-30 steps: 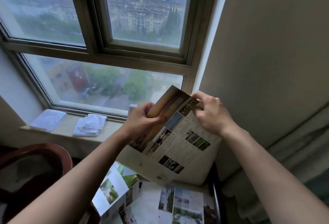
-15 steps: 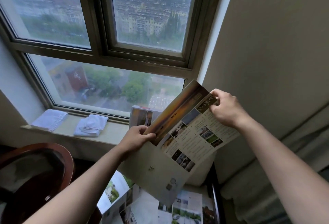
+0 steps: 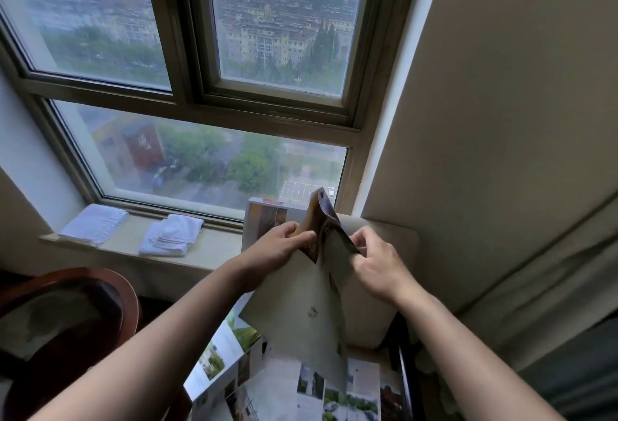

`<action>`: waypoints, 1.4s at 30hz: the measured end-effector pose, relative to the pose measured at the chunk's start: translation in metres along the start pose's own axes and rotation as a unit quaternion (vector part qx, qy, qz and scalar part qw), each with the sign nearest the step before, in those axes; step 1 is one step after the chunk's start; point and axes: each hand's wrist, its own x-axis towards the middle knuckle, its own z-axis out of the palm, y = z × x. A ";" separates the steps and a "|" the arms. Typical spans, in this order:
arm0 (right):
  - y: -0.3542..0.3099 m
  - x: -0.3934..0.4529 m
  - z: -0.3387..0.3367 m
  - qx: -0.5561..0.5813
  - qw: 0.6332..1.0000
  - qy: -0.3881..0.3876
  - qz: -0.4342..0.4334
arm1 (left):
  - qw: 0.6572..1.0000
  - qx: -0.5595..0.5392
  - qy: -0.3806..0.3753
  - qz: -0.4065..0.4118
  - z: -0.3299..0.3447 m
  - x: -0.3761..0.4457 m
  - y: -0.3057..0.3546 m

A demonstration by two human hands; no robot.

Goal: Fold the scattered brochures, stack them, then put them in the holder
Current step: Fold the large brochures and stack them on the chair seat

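Dark reddish wood forms the curved back of a chair [image 3: 67, 317] at the lower left. Above it, on the pale window sill [image 3: 214, 250], lie two folded white cloths: a flat one [image 3: 93, 224] at the far left and a bulkier one [image 3: 171, 235] just beside it. Farther right, unfolded brochures [image 3: 287, 387] lie spread and overlapping on a surface at the bottom edge, their printed photos facing up. Over them, in the air, the left hand [image 3: 272, 250] pinches the upper edge of a brochure [image 3: 301, 307], thumb and fingertips closed on the paper. That brochure hangs down from the two hands, its plain grey side facing the camera and its top bent together into a peak with the brown printed side showing. Behind the hands a further brochure [image 3: 264, 220] stands upright against the sill; whether a holder carries it cannot be told. The right hand [image 3: 379, 266] grips the brochure's opposite edge, fingers curled on the paper, close beside the left hand. A cream cushion [image 3: 394, 246] sits behind it against the wall.
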 end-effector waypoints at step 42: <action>0.018 -0.027 0.026 0.195 0.978 -0.077 0.014 | 0.978 -0.181 -0.065 -0.075 0.028 -0.013 -0.010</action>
